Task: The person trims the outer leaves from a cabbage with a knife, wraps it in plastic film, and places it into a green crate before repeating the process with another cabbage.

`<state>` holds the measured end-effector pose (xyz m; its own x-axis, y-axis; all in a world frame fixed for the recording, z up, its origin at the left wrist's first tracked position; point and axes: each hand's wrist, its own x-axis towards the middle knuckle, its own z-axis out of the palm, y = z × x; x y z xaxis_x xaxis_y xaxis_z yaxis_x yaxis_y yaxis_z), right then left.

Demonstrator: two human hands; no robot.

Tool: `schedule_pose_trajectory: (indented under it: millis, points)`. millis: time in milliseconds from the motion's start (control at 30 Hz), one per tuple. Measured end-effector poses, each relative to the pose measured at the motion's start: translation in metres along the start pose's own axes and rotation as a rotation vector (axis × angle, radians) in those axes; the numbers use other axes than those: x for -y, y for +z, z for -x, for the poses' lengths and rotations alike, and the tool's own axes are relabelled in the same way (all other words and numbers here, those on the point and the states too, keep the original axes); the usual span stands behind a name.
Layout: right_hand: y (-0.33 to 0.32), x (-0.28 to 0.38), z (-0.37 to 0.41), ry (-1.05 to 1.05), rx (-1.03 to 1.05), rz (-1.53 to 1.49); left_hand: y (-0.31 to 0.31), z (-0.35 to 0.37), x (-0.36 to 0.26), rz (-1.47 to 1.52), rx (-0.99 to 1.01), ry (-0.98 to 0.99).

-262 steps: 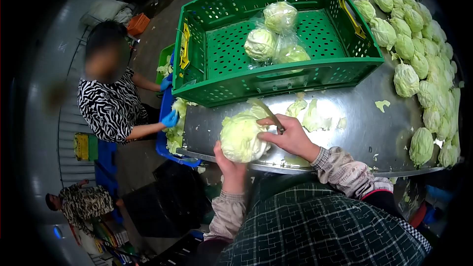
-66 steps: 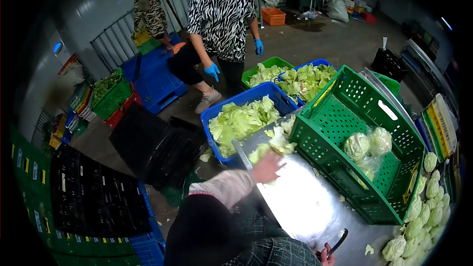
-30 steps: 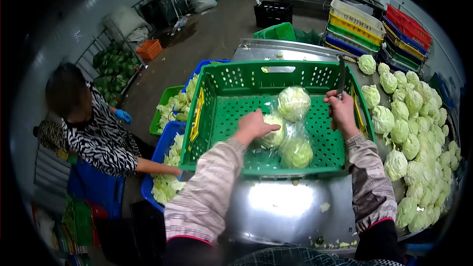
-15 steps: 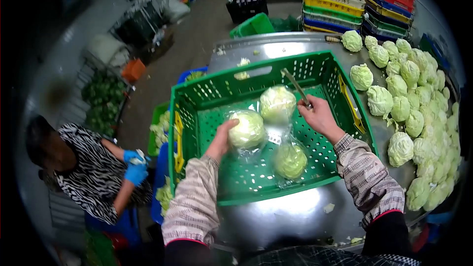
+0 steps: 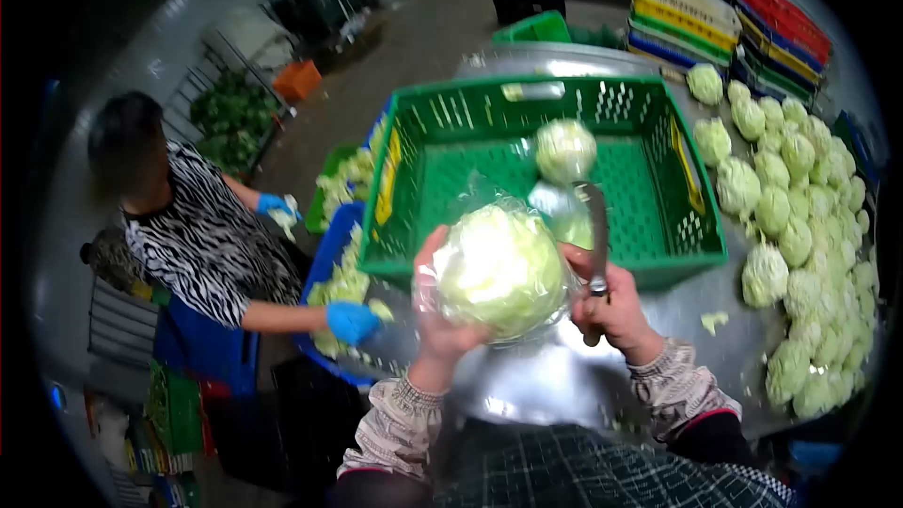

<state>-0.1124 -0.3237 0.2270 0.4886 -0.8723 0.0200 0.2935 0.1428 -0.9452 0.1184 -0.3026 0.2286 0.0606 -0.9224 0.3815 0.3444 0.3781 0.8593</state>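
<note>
A cabbage in clear plastic wrap is held up close to the camera, in front of the green crate. My left hand wraps round its left side and underside. On the other side, my right hand grips a knife with the blade pointing up, and its fingertips touch the wrap. Inside the crate lies another wrapped cabbage. A further one is partly hidden behind the held cabbage and the blade.
Many bare cabbages are heaped along the right side of the metal table. Stacked crates stand behind. At left, a co-worker in blue gloves reaches by a blue bin of leaves.
My left hand has lifted a wrapped cabbage out of the crate towards me. My right hand, with the knife, has come to its side. The co-worker's gloved hands have moved apart.
</note>
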Motion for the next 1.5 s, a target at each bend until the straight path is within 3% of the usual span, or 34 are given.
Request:
schedule_pose_trajectory:
  millis: [100, 200, 300, 500, 567, 600, 700, 733, 833, 867, 967, 1067, 1267, 1367, 1500]
  points:
    - [0.010, -0.054, 0.038, 0.111, -0.004, -0.278, 0.000, 0.060, 0.012, -0.399, 0.069, 0.147]
    - [0.007, -0.096, 0.063, 0.240, -0.071, -0.145, -0.019, 0.109, 0.042, -0.796, 0.241, 0.336]
    - [0.008, -0.122, 0.072, 0.333, -0.123, -0.049, -0.034, 0.148, 0.073, -0.928, 0.279, 0.432]
    - [0.023, -0.141, 0.091, 0.422, -0.237, 0.124, -0.062, 0.197, 0.100, -1.148, 0.512, 0.315]
    - [0.023, -0.155, 0.103, 0.299, -0.275, 0.108, -0.067, 0.203, 0.087, -1.082, 0.610, 0.285]
    - [0.019, -0.154, 0.113, 0.337, -0.276, 0.105, -0.068, 0.207, 0.076, -0.984, 0.565, 0.201]
    - [0.018, -0.155, 0.122, 0.424, -0.313, 0.080, -0.061, 0.197, 0.048, -1.081, 0.328, 0.051]
    - [0.015, -0.158, 0.123, 0.468, -0.312, 0.032, -0.060, 0.199, 0.058, -1.076, 0.185, -0.138]
    - [0.015, -0.159, 0.122, 0.505, -0.314, -0.063, -0.058, 0.189, 0.084, -0.236, -0.224, -0.852]
    - [0.017, -0.152, 0.120, 0.492, -0.294, -0.040, -0.061, 0.186, 0.090, -0.091, -0.215, -0.978]
    - [0.015, -0.147, 0.119, 0.441, -0.245, -0.019, -0.049, 0.195, 0.093, -0.121, -0.146, -0.592]
    - [0.014, -0.148, 0.118, 0.433, -0.224, 0.005, -0.049, 0.186, 0.089, 0.077, -0.319, -0.652]
    - [0.011, -0.149, 0.115, 0.360, -0.321, 0.014, -0.048, 0.185, 0.091, -0.119, -0.338, -0.604]
    - [0.002, -0.149, 0.119, 0.405, -0.317, 0.035, -0.049, 0.184, 0.095, -0.215, -0.413, -0.687]
    - [0.013, -0.136, 0.115, 0.260, -0.256, 0.393, -0.043, 0.177, 0.092, -0.229, -0.368, -0.638]
